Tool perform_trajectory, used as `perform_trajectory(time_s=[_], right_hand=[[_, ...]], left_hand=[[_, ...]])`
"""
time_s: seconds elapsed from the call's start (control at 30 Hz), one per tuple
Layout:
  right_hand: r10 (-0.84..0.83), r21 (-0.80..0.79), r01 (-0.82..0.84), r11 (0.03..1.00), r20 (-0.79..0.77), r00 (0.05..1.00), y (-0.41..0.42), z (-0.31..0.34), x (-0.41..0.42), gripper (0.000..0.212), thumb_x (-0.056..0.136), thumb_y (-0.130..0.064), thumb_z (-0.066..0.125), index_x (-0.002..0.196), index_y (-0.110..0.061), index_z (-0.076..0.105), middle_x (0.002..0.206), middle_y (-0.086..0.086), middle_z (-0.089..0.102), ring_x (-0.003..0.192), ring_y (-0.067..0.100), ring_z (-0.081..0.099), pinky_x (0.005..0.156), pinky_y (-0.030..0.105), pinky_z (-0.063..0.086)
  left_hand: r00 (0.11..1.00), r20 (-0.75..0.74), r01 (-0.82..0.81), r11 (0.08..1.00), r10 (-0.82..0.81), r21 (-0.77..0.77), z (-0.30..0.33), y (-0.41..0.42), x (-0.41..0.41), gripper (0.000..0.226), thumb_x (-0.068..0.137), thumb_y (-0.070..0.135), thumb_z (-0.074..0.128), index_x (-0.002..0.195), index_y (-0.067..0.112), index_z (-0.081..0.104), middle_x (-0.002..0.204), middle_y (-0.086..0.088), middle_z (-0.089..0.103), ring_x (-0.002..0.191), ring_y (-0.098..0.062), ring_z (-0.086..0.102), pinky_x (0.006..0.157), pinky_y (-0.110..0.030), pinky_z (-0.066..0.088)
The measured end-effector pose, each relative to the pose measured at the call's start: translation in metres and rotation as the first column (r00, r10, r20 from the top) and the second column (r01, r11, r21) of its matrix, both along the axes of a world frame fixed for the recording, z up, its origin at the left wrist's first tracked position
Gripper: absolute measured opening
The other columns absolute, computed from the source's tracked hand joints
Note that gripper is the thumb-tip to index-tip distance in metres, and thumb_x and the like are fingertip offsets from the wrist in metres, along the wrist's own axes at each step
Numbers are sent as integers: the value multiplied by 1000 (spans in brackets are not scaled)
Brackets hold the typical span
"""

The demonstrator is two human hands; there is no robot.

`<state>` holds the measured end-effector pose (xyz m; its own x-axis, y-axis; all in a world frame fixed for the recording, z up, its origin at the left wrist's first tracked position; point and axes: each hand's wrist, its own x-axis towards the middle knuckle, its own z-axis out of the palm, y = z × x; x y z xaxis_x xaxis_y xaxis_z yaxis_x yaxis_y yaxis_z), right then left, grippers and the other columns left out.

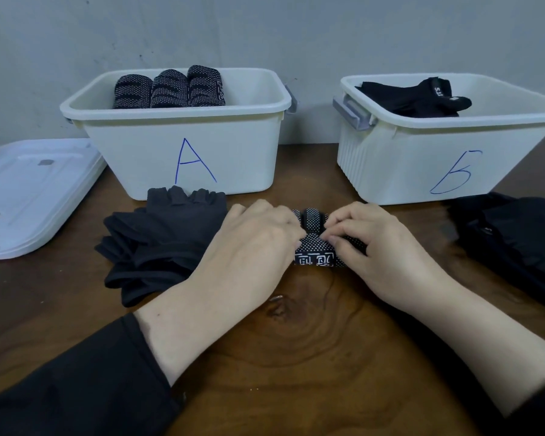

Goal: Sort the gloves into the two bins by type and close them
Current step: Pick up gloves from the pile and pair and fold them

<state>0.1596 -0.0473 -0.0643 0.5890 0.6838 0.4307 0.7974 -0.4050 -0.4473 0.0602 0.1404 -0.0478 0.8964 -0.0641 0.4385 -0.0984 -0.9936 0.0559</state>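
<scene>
Gloves are spread across several spots on the wooden tabletop [312, 357], and the one being handled is a dotted glove [315, 247] lying dead centre, rolled into a short bundle with white block markings on its near edge. Both hands are on it: the left hand [258, 243] curls over its 9 o'clock end, the right hand [368, 243] pinches the fabric at its 3 o'clock side, fingertips meeting over the middle, so each grip is closed round the roll. At 11 o'clock stands bin A [183, 146], white, open, with three rolled dotted gloves [170, 88] upright side by side along its back wall. At 1 o'clock sits bin B [422, 158], also open, holding loose plain black gloves [422, 96] with some white lettering. A heap of dark fingerless gloves [161, 243] lies at 9 o'clock, just beside the left hand and touching the front of bin A. Another dark pile [516, 240] rests at 3 o'clock by bin B. A white lid [29, 196] lies flat at far 9 o'clock.
</scene>
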Motion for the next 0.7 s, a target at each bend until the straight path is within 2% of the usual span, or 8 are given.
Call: perform_trajectory(time_s=[0.13, 0.23, 0.3, 0.37, 0.47, 0.53, 0.63, 0.7], right_hand=[[117, -132, -114, 985, 17, 993, -8, 8, -1, 32, 97, -43, 57, 112, -22, 76, 116, -21, 61, 116, 5, 52, 103, 46, 41], [127, -251, -127, 959, -19, 992, -12, 14, 0, 50, 87, -58, 60, 126, -27, 68, 127, -23, 58, 123, 3, 49, 110, 46, 36], [104, -268, -110, 957, -37, 994, -13, 14, 1, 50, 86, -53, 67, 131, -32, 62, 131, -24, 57, 125, 1, 48, 111, 45, 35], [83, -251, -90, 964, -36, 996, -12, 12, 1, 45, 88, -45, 71, 130, -35, 59, 128, -25, 57, 120, 0, 49, 109, 44, 36], [71, -195, -67, 979, 17, 997, -8, 10, -2, 34, 91, -39, 68, 125, -35, 61, 113, -23, 62, 106, 0, 53, 104, 40, 39], [53, -167, -51, 985, 6, 999, -8, 12, -4, 30, 93, -39, 65, 123, -35, 62, 107, -21, 64, 102, 2, 55, 103, 37, 40], [35, -133, -48, 990, -100, 994, -12, 15, -6, 28, 93, -39, 65, 121, -41, 62, 103, -20, 65, 102, 4, 57, 98, 31, 44], [49, -98, -71, 993, -206, 977, -15, 17, -9, 26, 94, -38, 65, 118, -45, 59, 105, -18, 68, 102, 4, 61, 94, 28, 47]], left_hand=[[982, -177, -61, 997, 67, 41, 4, 2, -7, 45, 95, 40, 22, 97, 30, 65, 105, 15, 66, 100, -15, 53, 86, -37, 37], [975, -208, -68, 997, 73, 29, 7, 2, -11, 68, 85, 53, 10, 113, 32, 68, 117, 15, 68, 107, -15, 55, 91, -41, 41], [966, -248, -66, 996, 78, 55, 7, 3, -10, 70, 85, 58, 10, 118, 32, 66, 120, 15, 67, 110, -15, 54, 93, -42, 41], [956, -281, -58, 994, 82, 92, 8, 2, -11, 60, 90, 63, 20, 120, 33, 62, 121, 15, 65, 111, -14, 52, 94, -41, 40], [960, -272, -48, 996, 67, 73, 8, 2, -14, 40, 96, 58, 43, 124, 33, 58, 119, 14, 63, 111, -15, 50, 96, -39, 37], [969, -241, -51, 998, 58, 36, 10, 1, -14, 35, 97, 52, 47, 125, 33, 57, 115, 13, 65, 109, -15, 51, 95, -38, 37], [978, -201, -58, 998, 59, 12, 12, -1, -15, 31, 99, 49, 45, 123, 33, 57, 101, 13, 65, 100, -15, 54, 92, -38, 39], [981, -184, -59, 998, 55, -14, 14, -3, -18, 30, 99, 47, 43, 121, 32, 56, 85, 13, 57, 90, -15, 53, 91, -38, 40]])
